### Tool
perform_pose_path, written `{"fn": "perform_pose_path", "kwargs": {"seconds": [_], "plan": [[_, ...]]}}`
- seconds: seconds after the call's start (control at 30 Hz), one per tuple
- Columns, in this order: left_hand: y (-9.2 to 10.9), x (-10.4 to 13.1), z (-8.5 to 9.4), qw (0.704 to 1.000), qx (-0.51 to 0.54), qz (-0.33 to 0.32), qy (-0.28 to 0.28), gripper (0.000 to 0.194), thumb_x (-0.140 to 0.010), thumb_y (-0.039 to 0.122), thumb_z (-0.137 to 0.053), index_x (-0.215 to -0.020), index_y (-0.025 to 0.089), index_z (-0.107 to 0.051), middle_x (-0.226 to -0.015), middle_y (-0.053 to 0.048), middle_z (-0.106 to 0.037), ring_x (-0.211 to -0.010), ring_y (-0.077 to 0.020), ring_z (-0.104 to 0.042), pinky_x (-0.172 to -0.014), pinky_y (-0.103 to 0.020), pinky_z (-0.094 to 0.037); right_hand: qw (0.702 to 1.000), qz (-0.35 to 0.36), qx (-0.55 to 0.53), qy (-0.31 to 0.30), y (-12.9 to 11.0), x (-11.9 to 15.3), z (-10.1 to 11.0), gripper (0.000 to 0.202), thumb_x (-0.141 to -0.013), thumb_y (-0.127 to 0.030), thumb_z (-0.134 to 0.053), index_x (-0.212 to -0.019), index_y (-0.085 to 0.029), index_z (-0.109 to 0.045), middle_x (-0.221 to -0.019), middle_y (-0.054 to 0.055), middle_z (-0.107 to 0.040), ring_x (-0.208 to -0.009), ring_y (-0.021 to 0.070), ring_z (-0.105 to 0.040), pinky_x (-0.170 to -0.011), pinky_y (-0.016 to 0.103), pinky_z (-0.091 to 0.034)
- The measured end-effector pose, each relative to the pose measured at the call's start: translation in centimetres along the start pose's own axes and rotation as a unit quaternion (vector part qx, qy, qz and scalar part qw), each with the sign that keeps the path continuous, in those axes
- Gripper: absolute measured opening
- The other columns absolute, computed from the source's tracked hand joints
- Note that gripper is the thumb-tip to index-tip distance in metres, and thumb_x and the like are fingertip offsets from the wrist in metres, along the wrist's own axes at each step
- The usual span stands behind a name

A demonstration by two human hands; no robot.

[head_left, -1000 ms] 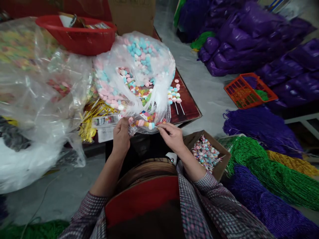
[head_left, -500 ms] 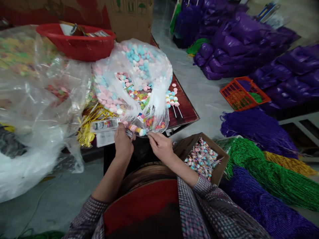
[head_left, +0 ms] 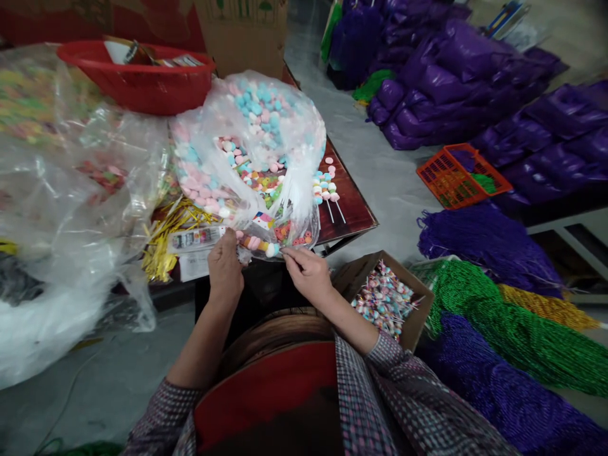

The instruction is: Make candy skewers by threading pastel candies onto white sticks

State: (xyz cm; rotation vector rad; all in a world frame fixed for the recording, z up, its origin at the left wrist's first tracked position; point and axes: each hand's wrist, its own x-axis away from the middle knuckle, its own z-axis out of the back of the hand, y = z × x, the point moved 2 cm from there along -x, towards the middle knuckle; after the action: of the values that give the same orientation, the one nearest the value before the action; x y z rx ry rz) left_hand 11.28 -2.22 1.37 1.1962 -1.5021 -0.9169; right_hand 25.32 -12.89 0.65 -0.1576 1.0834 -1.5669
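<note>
Between my two hands lies a candy skewer (head_left: 257,244), a row of pink, yellow, white and blue sweets held level over the table's front edge. My right hand (head_left: 308,273) pinches its stick at the blue end. At the pink end, my left hand (head_left: 225,266) is closed on what looks like a clear plastic wrapper (head_left: 244,257); its fingertips are partly hidden. Just beyond is an open clear bag (head_left: 304,158) of pink, blue and white marshmallows, with ring-shaped gummies in front. Skewers on white sticks (head_left: 327,190) lie to its right.
Gold twist ties (head_left: 164,250) and printed wrappers (head_left: 194,239) lie left of my hands. A red basin (head_left: 142,85) and large clear bags (head_left: 85,190) stand behind and left. Right and below are a carton (head_left: 380,301) of candy skewers, bead strands (head_left: 484,316) and an orange crate (head_left: 458,177).
My left hand has shifted left and turned more upright, away from the middle of the skewer. More of the sweets show now. My right hand keeps its pinch; the view has shifted slightly.
</note>
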Motion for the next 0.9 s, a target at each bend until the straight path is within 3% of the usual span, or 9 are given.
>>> {"fn": "perform_pose_path", "kwargs": {"seconds": [0.1, 0.23, 0.3, 0.4, 0.5, 0.6, 0.73, 0.9], "plan": [[0.3, 0.4, -0.3, 1.0, -0.009, -0.001, 0.017, 0.039, -0.081, 0.055, -0.072, -0.075, 0.017, -0.068, -0.068, 0.001, -0.06, -0.052, -0.0073, -0.048, -0.041, -0.02, -0.034, 0.999, -0.007, -0.03, 0.012, 0.3, -0.2, 0.2, 0.023, -0.095, -0.023, -0.059, -0.1, -0.025, -0.081, -0.089, 0.005, -0.082, -0.077, 0.0169, -0.077, -0.075, 0.028, -0.063], [0.2, 0.2, 0.1, 1.0, -0.004, 0.016, -0.02, 0.06, -0.082, 0.075, -0.062, -0.084, 0.016, -0.074, -0.069, -0.003, -0.066, -0.048, -0.008, -0.05, -0.038, -0.021, -0.033, 0.997, -0.034, -0.073, 0.016, 1.7, -1.4, 2.6, 0.019, -0.093, -0.026, -0.062, -0.094, -0.023, -0.081, -0.085, 0.004, -0.081, -0.075, 0.0163, -0.076, -0.074, 0.029, -0.062], [0.1, -0.3, 0.8, 0.999, 0.0, 0.011, -0.033, 0.071, -0.079, 0.082, -0.058, -0.089, 0.014, -0.077, -0.065, -0.002, -0.063, -0.044, -0.0065, -0.045, -0.037, -0.021, -0.032, 0.995, -0.062, -0.072, 0.033, 3.2, -2.6, 5.3, 0.019, -0.092, -0.03, -0.064, -0.094, -0.023, -0.081, -0.089, 0.004, -0.082, -0.078, 0.0164, -0.076, -0.076, 0.031, -0.062], [0.1, -1.4, 1.9, 1.0, 0.003, 0.001, -0.024, 0.064, -0.076, 0.077, -0.068, -0.084, 0.014, -0.079, -0.055, 0.004, -0.047, -0.039, -0.0036, -0.034, -0.037, -0.021, -0.03, 0.992, -0.092, -0.01, 0.088, 6.8, -5.2, 10.6, 0.018, -0.09, -0.033, -0.065, -0.093, -0.024, -0.081, -0.093, 0.003, -0.082, -0.084, 0.0179, -0.076, -0.083, 0.035, -0.061], [0.1, -2.1, 2.4, 1.0, 0.009, 0.005, -0.016, 0.053, -0.075, 0.067, -0.076, -0.08, 0.014, -0.078, -0.052, 0.007, -0.039, -0.039, -0.003, -0.031, -0.037, -0.021, -0.028, 0.976, -0.114, 0.123, 0.137, 10.9, -8.5, 15.6, 0.018, -0.088, -0.029, -0.065, -0.09, -0.021, -0.081, -0.089, 0.006, -0.081, -0.084, 0.021, -0.074, -0.082, 0.038, -0.058], [-0.1, -2.2, 2.5, 1.0, 0.015, 0.011, -0.022, 0.05, -0.074, 0.063, -0.078, -0.081, 0.014, -0.077, -0.052, 0.008, -0.037, -0.039, -0.0027, -0.03, -0.037, -0.02, -0.027, 0.946, -0.137, 0.267, 0.123, 14.2, -12.1, 18.5, 0.019, -0.086, -0.022, -0.065, -0.093, -0.016, -0.082, -0.089, 0.011, -0.08, -0.085, 0.0243, -0.073, -0.083, 0.04, -0.054], [-0.6, -2.2, 2.8, 0.999, -0.008, 0.013, -0.037, 0.045, -0.078, 0.059, -0.076, -0.082, 0.014, -0.077, -0.051, 0.008, -0.038, -0.041, -0.0036, -0.031, -0.039, -0.019, -0.031, 0.904, -0.171, 0.388, 0.05, 15.9, -16.4, 18.9, 0.024, -0.09, -0.023, -0.062, -0.102, -0.013, -0.08, -0.101, 0.018, -0.078, -0.096, 0.0292, -0.07, -0.084, 0.042, -0.05], [-0.8, -2.2, 3.4, 0.998, -0.043, 0.032, -0.035, 0.037, -0.077, 0.053, -0.078, -0.084, 0.016, -0.077, -0.051, 0.009, -0.037, -0.04, -0.0027, -0.03, -0.041, -0.019, -0.034, 0.883, -0.155, 0.44, -0.047, 15.1, -20.1, 17.7, 0.031, -0.095, -0.025, -0.053, -0.112, -0.016, -0.077, -0.112, 0.02, -0.076, -0.102, 0.032, -0.068, -0.083, 0.042, -0.049]]}}
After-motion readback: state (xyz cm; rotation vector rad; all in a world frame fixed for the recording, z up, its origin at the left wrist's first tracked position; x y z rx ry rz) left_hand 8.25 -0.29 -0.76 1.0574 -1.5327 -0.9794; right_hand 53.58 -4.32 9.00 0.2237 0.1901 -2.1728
